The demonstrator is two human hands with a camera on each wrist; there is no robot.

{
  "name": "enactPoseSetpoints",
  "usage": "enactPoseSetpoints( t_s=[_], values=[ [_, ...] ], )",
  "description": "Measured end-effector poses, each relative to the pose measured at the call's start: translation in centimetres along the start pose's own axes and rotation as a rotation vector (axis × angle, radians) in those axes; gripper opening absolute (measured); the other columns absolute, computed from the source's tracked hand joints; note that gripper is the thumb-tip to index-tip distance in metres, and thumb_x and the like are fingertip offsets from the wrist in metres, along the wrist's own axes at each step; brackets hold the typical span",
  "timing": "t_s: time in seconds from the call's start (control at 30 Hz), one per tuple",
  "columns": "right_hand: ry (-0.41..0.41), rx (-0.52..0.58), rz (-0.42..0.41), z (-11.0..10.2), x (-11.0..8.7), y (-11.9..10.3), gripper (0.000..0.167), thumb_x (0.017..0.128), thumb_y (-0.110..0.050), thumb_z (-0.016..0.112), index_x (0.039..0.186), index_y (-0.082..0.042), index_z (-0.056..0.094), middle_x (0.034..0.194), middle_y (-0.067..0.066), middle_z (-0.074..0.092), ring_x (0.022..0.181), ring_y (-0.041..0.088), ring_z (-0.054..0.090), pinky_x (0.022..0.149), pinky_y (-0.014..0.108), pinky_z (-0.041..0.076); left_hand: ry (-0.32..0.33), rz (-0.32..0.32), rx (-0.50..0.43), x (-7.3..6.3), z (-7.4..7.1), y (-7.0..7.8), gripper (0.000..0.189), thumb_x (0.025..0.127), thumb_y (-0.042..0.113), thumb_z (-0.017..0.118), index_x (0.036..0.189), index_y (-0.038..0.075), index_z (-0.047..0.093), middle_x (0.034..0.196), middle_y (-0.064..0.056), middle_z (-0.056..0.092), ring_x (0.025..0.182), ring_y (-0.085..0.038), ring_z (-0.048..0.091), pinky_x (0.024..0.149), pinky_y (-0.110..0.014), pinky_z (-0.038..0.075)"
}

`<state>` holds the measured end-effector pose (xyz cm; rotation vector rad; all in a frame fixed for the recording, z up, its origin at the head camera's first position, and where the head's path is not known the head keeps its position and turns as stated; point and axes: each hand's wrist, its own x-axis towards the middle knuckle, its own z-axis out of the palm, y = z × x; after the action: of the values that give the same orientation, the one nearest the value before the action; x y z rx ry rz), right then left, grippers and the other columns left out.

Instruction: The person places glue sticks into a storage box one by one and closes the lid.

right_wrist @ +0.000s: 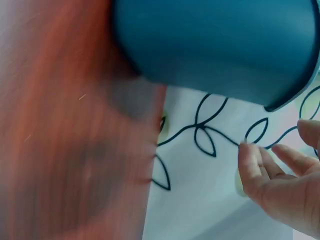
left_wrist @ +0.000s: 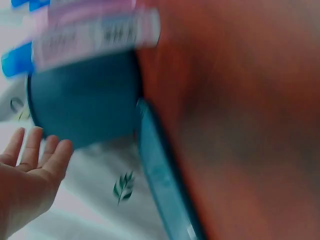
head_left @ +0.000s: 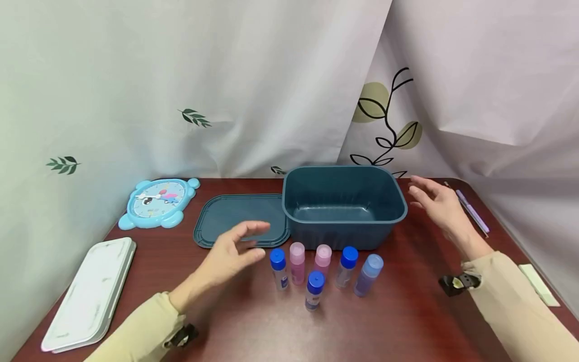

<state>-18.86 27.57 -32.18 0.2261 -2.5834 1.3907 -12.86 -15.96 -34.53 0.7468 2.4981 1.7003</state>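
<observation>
A dark teal bin (head_left: 346,234) stands upright at the back of the table, and no contents show in it. Its flat lid (head_left: 239,216) lies to the left, close against it. Several glue sticks stand in front of the bin: blue-capped ones (head_left: 315,289), pink ones (head_left: 297,264) and a lighter blue one (head_left: 368,275). My left hand (head_left: 232,254) hovers with relaxed fingers over the lid's front edge, left of the glue sticks, holding nothing. Just right of the bin, my right hand (head_left: 439,203) is raised with loosely bent fingers, apart from the rim and without anything in it.
On the left lie a light blue bear-shaped clock (head_left: 158,203) and a white flat case (head_left: 90,294). A purple pen (head_left: 472,208) and a thin dark stick rest at the far right, with a pale strip (head_left: 538,284) nearer. A pale curtain (head_left: 271,90) hangs behind the table.
</observation>
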Motion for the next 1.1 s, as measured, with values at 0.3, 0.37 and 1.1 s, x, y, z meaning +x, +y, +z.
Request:
enactPoseSetpoints(
  t_s=[0.3,0.37,1.1],
  values=[
    [-0.13,0.103,0.108,0.7,1.8,-0.9,0.056,0.097,-0.027,0.052,0.14,0.006,0.038,0.12,0.007,0.056,0.083,-0.013,0.056,0.071,0.01,0.05,-0.011,0.014,-0.118,-0.9,3.0,-0.9,0.037,0.079,0.009,0.076,0.111,0.007,0.058,0.106,-0.012,0.065,0.093,-0.016,0.067,0.081,-0.028,0.055],
    [-0.133,0.119,0.116,0.7,1.9,-1.0,0.054,0.097,-0.024,0.052,0.138,0.007,0.039,0.108,-0.007,0.057,0.082,-0.011,0.056,0.071,0.01,0.05,-0.019,0.019,-0.117,-0.9,3.1,-1.0,0.033,0.08,0.008,0.074,0.109,0.006,0.059,0.102,-0.012,0.066,0.091,-0.015,0.068,0.078,-0.029,0.056],
    [-0.105,0.103,0.083,1.1,2.2,-1.6,0.044,0.096,-0.011,0.054,0.131,0.013,0.044,0.084,-0.016,0.052,0.077,-0.006,0.049,0.065,0.009,0.046,-0.114,0.086,-0.006,16.7,2.2,9.4,0.037,0.087,0.012,0.068,0.121,0.006,0.056,0.109,-0.012,0.064,0.096,-0.022,0.062,0.084,-0.035,0.054]
  ],
)
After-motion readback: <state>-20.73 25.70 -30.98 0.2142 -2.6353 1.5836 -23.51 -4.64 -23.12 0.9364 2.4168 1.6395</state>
